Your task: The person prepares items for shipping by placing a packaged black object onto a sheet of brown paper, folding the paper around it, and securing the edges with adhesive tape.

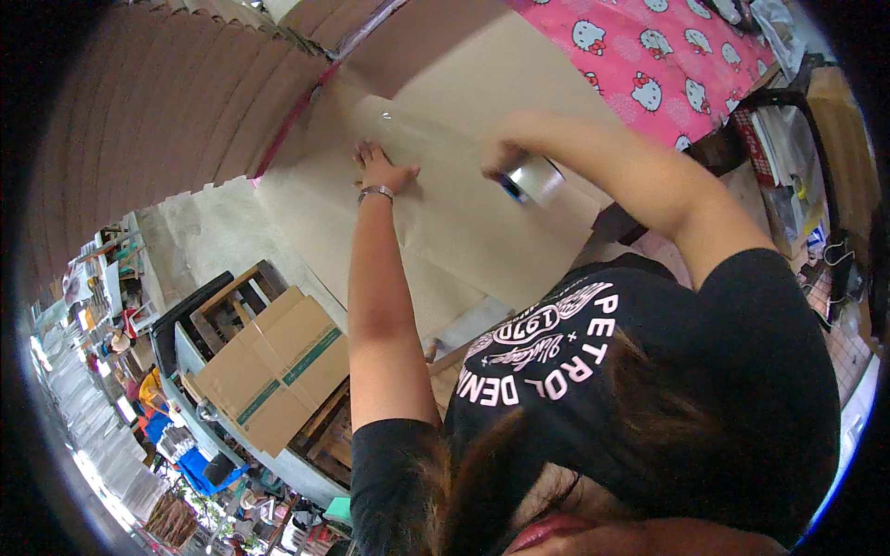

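Observation:
A large flat sheet of brown cardboard (464, 102) lies spread out before me. My left hand (378, 172) rests palm down on it, fingers apart, with a metal watch or bracelet at the wrist. To its right, my right hand (503, 156) is closed on a shiny roll of tape (542, 181), which looks clear with a dark and blue core. Motion smears this hand and the roll, so its finger placement is unclear. Beyond the left hand, a small glint shows on the cardboard.
Stacked corrugated sheets (185, 120) rise at the far left. A pink patterned cloth (663, 56) covers the far right. At the lower left, a folded carton (269, 371) with green strips leans on a wooden frame. A dark-framed rack (816, 120) with assorted items stands at the right.

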Demonstrator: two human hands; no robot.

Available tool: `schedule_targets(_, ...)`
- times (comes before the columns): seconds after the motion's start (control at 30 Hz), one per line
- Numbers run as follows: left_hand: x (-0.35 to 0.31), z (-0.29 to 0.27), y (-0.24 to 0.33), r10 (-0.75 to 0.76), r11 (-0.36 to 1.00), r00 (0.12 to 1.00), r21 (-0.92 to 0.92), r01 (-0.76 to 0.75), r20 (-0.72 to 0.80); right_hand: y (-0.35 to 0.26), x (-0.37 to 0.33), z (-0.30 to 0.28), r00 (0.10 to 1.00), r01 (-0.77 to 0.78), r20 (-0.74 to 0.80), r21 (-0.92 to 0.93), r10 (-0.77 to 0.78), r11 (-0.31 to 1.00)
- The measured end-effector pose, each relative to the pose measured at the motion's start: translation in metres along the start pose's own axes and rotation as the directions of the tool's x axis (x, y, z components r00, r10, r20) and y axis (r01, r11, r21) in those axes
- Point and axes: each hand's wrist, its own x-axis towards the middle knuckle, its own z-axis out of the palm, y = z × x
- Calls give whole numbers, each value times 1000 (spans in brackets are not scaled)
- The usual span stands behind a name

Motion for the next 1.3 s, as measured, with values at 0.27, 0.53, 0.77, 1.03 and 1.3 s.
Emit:
schedule_targets(0.27, -90, 106, 122, 568, 799, 821, 204, -565, 48, 124, -39, -28, 929, -366, -150, -498, 338, 786)
schedule_targets(0.53, 35, 22, 62, 3, 1000, 918, -9, -8, -395, 204, -18, 16, 665, -314, -733, -100, 143, 944)
schedule_targets(0.77, -176, 204, 49, -275, 961, 892, -103, 255, -359, 125, 37, 131, 767, 395, -609, 199, -202, 897)
schedule_targets(1.03, -173, 116, 76, -699, -9, 712, -997, 76, 61, 71, 77, 71, 777, 423, -599, 268, -194, 866)
schedule_targets(1.3, -221, 236, 64, -473, 28, 867, -986, -162, -156, 163, 31, 96, 558, 718, -444, -166, -701, 676)
